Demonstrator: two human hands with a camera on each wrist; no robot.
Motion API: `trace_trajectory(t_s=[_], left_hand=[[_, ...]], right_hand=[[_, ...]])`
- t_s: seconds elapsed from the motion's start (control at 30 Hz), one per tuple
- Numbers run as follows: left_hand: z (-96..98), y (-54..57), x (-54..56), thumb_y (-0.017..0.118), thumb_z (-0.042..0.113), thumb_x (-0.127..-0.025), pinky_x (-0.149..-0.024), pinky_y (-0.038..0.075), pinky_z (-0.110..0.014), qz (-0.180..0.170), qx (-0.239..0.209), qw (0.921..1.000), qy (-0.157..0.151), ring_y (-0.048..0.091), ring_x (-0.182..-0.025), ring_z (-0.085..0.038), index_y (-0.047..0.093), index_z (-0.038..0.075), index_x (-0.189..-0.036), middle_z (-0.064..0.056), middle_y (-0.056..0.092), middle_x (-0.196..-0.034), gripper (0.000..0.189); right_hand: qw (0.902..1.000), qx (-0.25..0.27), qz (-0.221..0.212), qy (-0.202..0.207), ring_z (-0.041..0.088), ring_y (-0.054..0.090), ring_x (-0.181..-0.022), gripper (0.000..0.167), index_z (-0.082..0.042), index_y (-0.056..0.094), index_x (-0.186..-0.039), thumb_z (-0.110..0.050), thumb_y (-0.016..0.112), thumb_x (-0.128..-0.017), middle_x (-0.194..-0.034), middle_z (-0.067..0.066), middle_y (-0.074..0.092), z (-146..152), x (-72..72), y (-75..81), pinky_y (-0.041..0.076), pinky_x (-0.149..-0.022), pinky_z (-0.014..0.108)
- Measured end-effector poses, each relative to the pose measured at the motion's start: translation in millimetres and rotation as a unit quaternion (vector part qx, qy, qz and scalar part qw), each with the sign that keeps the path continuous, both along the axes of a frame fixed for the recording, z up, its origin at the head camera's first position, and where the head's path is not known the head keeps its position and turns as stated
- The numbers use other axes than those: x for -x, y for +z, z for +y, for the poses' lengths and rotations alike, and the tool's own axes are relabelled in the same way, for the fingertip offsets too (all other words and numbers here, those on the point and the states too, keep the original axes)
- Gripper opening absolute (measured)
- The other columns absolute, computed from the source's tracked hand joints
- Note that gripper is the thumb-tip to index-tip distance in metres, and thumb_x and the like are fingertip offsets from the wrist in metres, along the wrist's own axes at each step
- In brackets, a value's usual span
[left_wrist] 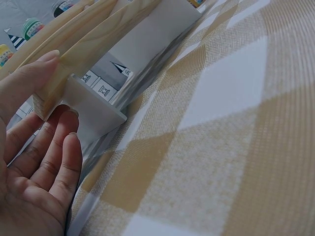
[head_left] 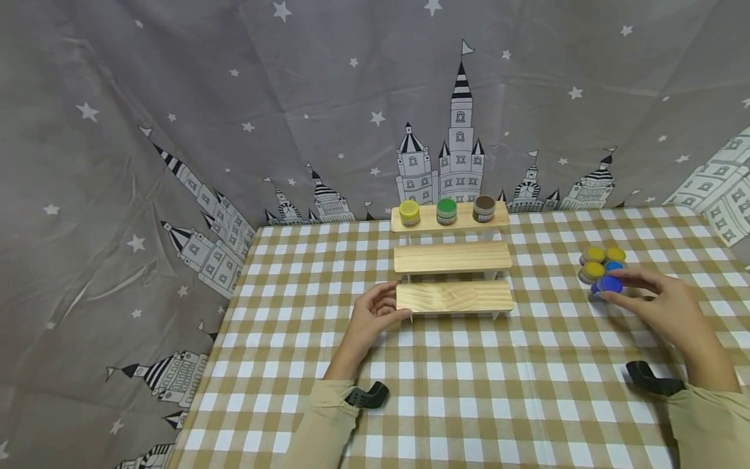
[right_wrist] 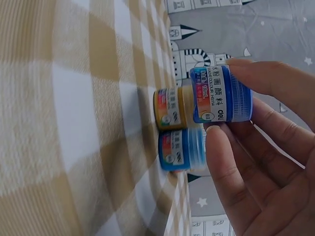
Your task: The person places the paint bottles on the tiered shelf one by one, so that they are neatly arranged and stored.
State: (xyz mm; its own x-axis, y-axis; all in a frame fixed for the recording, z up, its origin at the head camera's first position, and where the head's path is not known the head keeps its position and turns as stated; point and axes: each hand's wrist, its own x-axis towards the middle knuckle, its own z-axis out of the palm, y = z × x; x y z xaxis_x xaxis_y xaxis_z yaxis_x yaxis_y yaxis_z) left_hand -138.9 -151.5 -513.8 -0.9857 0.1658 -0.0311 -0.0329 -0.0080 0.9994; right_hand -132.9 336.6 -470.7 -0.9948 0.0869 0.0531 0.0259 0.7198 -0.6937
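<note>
My right hand (head_left: 668,303) pinches a dark blue paint jar (right_wrist: 210,94) between thumb and fingers. In the right wrist view it is lifted off the checked cloth. Just beyond it stand a lighter blue jar (right_wrist: 181,149) and a dark yellow jar (right_wrist: 167,108). At the left end of a three-step wooden rack (head_left: 454,297), my left hand (head_left: 375,312) grips the lowest board, thumb on top and fingers curled beneath, beside the white leg (left_wrist: 91,105). On the top step sit a yellow jar (head_left: 409,213), a green jar (head_left: 446,212) and a brown jar (head_left: 484,209).
More dark yellow jars (head_left: 615,255) stand in the group on the right. A brown-and-white checked tablecloth (head_left: 469,410) covers the table. Behind it hangs a grey curtain (head_left: 328,85) printed with castles and stars. Each wrist bears a black mount (head_left: 369,395).
</note>
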Motion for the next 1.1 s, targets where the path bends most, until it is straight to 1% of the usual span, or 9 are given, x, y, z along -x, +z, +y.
trace_trajectory(t_s=[0.13,0.23,0.4,0.47,0.63,0.77,0.83,1.0,1.1], left_hand=[[0.8,0.6,-0.4,0.084,-0.001,-0.083,-0.075,0.056,-0.014,0.002,-0.006,1.0000,-0.001,0.063,-0.090,-0.007,0.059,0.004,-0.142,-0.004,0.066,-0.109,0.064],[1.2,1.0,-1.1,0.084,-0.002,-0.083,-0.073,0.055,-0.014,0.001,-0.011,0.9999,-0.004,0.061,-0.088,-0.007,0.058,0.003,-0.143,-0.002,0.066,-0.108,0.065],[2.0,1.5,-1.3,0.084,-0.001,-0.083,-0.072,0.053,-0.013,-0.002,-0.011,0.9999,-0.001,0.060,-0.087,-0.006,0.059,0.004,-0.142,-0.001,0.066,-0.103,0.064],[1.8,1.9,-1.3,0.083,-0.002,-0.083,-0.072,0.052,-0.012,-0.001,-0.009,1.0000,0.002,0.061,-0.088,-0.006,0.060,0.004,-0.141,-0.001,0.067,-0.104,0.063],[0.4,2.9,-2.2,0.083,-0.002,-0.083,-0.071,0.052,-0.012,0.001,-0.005,1.0000,0.002,0.060,-0.087,-0.006,0.059,0.005,-0.142,-0.001,0.066,-0.102,0.064],[0.0,1.8,-2.1,0.083,-0.002,-0.084,-0.072,0.053,-0.013,0.002,-0.005,1.0000,0.000,0.060,-0.087,-0.006,0.059,0.005,-0.142,-0.001,0.065,-0.100,0.063],[0.3,1.7,-2.0,0.082,-0.002,-0.084,-0.072,0.053,-0.013,0.002,-0.005,1.0000,0.000,0.060,-0.087,-0.007,0.060,0.006,-0.141,-0.001,0.065,-0.100,0.062],[0.5,2.0,-2.4,0.083,-0.002,-0.084,-0.071,0.052,-0.013,0.001,-0.005,1.0000,0.004,0.059,-0.086,-0.006,0.060,0.006,-0.141,-0.001,0.065,-0.099,0.062],[0.5,1.9,-2.1,0.083,-0.003,-0.083,-0.071,0.052,-0.013,0.002,-0.010,0.9999,0.005,0.060,-0.086,-0.006,0.059,0.003,-0.142,0.001,0.066,-0.099,0.064]], right_hand=[[0.9998,0.020,0.004,0.007,-0.022,0.045,-0.091,0.050,-0.001,0.068,-0.126,-0.032,0.083,-0.090,-0.119,-0.019,0.056,-6,-2.0,4.0,0.043,-0.069,0.000],[0.9993,0.034,0.006,0.018,-0.021,0.050,-0.087,0.049,-0.002,0.068,-0.127,-0.030,0.083,-0.090,-0.117,-0.025,0.050,-11,-2.3,6.2,0.047,-0.068,0.003],[0.9981,0.032,0.027,0.045,-0.020,0.047,-0.095,0.046,-0.003,0.070,-0.126,-0.027,0.084,-0.089,-0.115,-0.031,0.049,-23,0.3,10.9,0.046,-0.071,0.001],[0.9973,0.028,0.037,0.056,-0.019,0.047,-0.097,0.045,-0.004,0.071,-0.125,-0.026,0.084,-0.089,-0.114,-0.030,0.053,-29,1.6,13.9,0.045,-0.073,-0.001],[0.9944,0.030,0.061,0.081,-0.018,0.050,-0.094,0.042,-0.003,0.072,-0.124,-0.021,0.085,-0.088,-0.110,-0.027,0.056,-46,4.8,21.8,0.046,-0.074,0.000],[0.9920,0.040,0.075,0.093,-0.017,0.052,-0.095,0.041,-0.003,0.073,-0.122,-0.019,0.086,-0.087,-0.108,-0.034,0.055,-60,7.6,27.0,0.047,-0.074,0.001],[0.9914,0.049,0.075,0.096,-0.015,0.053,-0.096,0.041,-0.004,0.073,-0.123,-0.020,0.086,-0.087,-0.109,-0.033,0.059,-67,8.9,30.3,0.049,-0.075,0.002],[0.9914,0.052,0.070,0.098,-0.012,0.056,-0.096,0.043,-0.008,0.073,-0.124,-0.027,0.086,-0.087,-0.117,-0.014,0.069,-84,13.4,38.8,0.049,-0.075,0.003],[0.9890,0.065,0.074,0.110,-0.013,0.057,-0.096,0.043,-0.008,0.073,-0.125,-0.024,0.086,-0.087,-0.118,-0.014,0.068,-94,16.2,43.1,0.051,-0.075,0.005]])
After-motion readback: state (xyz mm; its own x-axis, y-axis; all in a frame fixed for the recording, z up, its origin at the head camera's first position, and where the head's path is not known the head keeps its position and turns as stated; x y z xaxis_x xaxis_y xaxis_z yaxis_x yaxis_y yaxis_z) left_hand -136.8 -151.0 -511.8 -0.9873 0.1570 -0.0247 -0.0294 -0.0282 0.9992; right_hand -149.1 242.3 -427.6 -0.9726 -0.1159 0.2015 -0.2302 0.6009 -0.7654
